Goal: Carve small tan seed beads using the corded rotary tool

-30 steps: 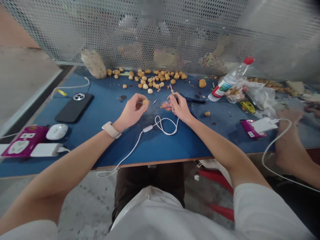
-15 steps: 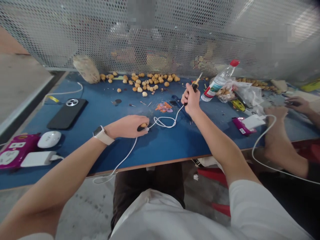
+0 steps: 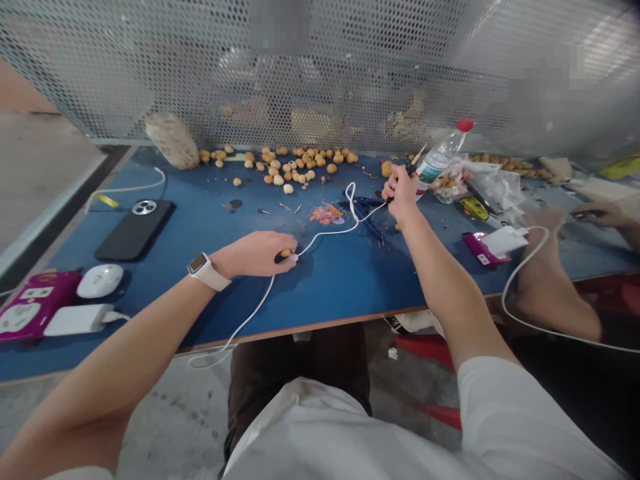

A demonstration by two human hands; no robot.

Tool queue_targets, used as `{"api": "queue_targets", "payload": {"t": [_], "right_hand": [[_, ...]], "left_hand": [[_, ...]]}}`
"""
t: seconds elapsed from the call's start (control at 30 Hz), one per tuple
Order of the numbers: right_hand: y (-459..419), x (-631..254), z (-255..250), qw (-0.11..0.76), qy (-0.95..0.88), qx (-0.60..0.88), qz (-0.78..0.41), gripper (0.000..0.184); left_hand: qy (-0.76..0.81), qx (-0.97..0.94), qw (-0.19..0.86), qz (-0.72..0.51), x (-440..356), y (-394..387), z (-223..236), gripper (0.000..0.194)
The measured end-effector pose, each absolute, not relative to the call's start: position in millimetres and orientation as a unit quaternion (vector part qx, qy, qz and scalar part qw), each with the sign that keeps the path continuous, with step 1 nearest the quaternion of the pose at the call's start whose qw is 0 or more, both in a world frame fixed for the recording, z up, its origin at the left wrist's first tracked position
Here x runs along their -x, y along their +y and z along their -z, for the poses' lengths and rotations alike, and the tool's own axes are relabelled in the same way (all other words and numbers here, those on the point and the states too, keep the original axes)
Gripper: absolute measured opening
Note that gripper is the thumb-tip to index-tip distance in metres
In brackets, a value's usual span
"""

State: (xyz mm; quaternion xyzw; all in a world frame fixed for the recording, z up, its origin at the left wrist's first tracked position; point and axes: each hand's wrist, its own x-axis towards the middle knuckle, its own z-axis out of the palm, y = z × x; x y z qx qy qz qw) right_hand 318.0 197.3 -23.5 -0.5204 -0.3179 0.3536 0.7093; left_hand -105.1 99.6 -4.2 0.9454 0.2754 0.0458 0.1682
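My left hand (image 3: 263, 253) lies closed on the blue table (image 3: 325, 293), around a small black and tan thing (image 3: 284, 255) mostly hidden by the fingers. A white cable (image 3: 325, 233) comes out beside it and runs to my right hand (image 3: 401, 193). Those right fingers are wrapped round a black-handled, pen-shaped corded tool (image 3: 413, 167), its thin pale tip pointing up and away, in front of the water bottle (image 3: 435, 167). Near the right hand are a tan gourd (image 3: 387, 169) and a blue-handled tool (image 3: 370, 225). Orange and purple scraps (image 3: 327, 214) lie between the hands.
Small tan gourds (image 3: 310, 160) line the perforated metal screen (image 3: 200, 80). On the left are a black phone (image 3: 133, 233), a white case (image 3: 100, 281) and a magenta box (image 3: 43, 300). A plastic bag (image 3: 495, 190) and a co-worker's hands (image 3: 600, 215) are on the right.
My right hand has moved right and slightly down with the tool, towards the bottle. The cable's loop has pulled out into a narrower, upright one. My left hand has stayed put.
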Motion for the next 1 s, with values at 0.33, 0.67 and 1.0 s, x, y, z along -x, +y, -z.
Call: {"api": "queue_targets", "payload": {"t": [0.33, 0.67, 1.0], "right_hand": [[200, -328, 26, 0.701, -0.329, 0.533, -0.341, 0.071], [200, -332, 24, 0.704, -0.324, 0.533, -0.34, 0.069], [198, -335, 21, 0.702, -0.324, 0.533, -0.343, 0.076]], "left_hand": [[0.287, -0.939, 0.184, -0.036, 105, 99, 0, 0.037], [0.296, -0.94, 0.165, -0.027, 108, 101, 3, 0.038], [0.301, -0.941, 0.151, -0.024, 106, 100, 1, 0.039]]}}
